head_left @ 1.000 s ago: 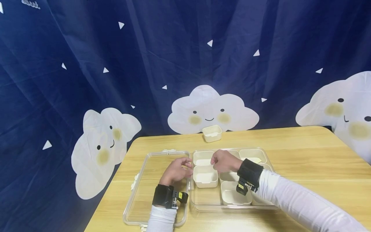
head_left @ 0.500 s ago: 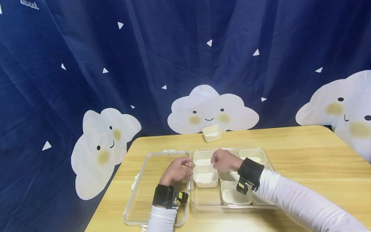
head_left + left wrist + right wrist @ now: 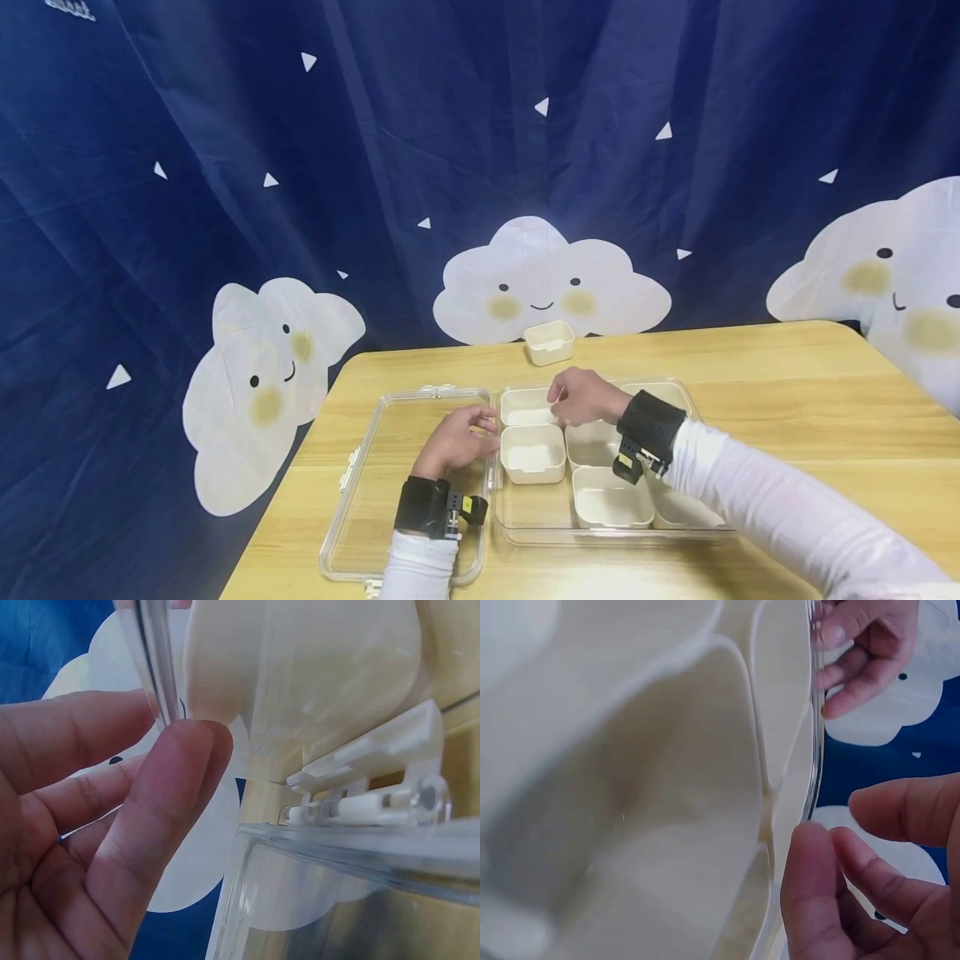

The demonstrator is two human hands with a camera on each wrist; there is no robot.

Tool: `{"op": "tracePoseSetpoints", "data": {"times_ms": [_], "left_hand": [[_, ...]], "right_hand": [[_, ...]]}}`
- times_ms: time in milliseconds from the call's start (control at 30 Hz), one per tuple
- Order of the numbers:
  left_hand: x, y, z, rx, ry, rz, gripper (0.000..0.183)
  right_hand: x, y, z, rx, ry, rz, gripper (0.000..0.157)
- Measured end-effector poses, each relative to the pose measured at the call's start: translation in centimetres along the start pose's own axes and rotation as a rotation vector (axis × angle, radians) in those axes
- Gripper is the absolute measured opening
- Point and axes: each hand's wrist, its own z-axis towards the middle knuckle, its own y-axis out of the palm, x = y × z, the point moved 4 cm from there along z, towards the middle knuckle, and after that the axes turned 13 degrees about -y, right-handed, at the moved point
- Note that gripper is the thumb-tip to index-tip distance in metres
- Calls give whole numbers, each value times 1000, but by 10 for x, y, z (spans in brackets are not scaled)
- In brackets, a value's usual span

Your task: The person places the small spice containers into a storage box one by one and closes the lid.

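My left hand (image 3: 459, 440) is at the left side of a clear plastic box (image 3: 525, 529). Its loosely curved fingers and thumb touch the clear rim (image 3: 154, 656) and hold nothing that I see. My right hand (image 3: 583, 397) is over the back middle part of that box, near the edge of the back left cream container (image 3: 525, 408). In the right wrist view, its thumb and fingers (image 3: 815, 859) are loosely bent with no object visible between them. Several cream containers, including one at the left (image 3: 532, 454) and one at the front (image 3: 612, 500), sit inside the box.
A clear lid (image 3: 397, 492) with white clasps (image 3: 349, 469) lies flat left of the box. One cream container (image 3: 550, 343) stands at the back edge of the wooden table (image 3: 810, 400). Behind hangs a dark blue cloth (image 3: 465, 108) printed with clouds.
My right hand has moved slightly away from me, toward the back of the box. My left hand stays where it was. The containers have not visibly moved.
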Motion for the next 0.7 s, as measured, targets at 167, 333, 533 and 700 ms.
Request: {"op": "tracePoseSetpoints", "data": {"times_ms": [167,333,533,700], "left_hand": [[0,0,0,-1,-4,-6,47],[0,0,-1,0,-2,-16,48],[0,-1,-2,-5,-1,-28,48],[-2,-1,-2,2,-8,-24,47]], "right_hand": [[5,-11,7,29,-9,-26,11],[7,-22,14,70,-47,-42,10],[15,-33,21,105,-34,-24,8],[27,-38,31,127,-22,-14,6]]}}
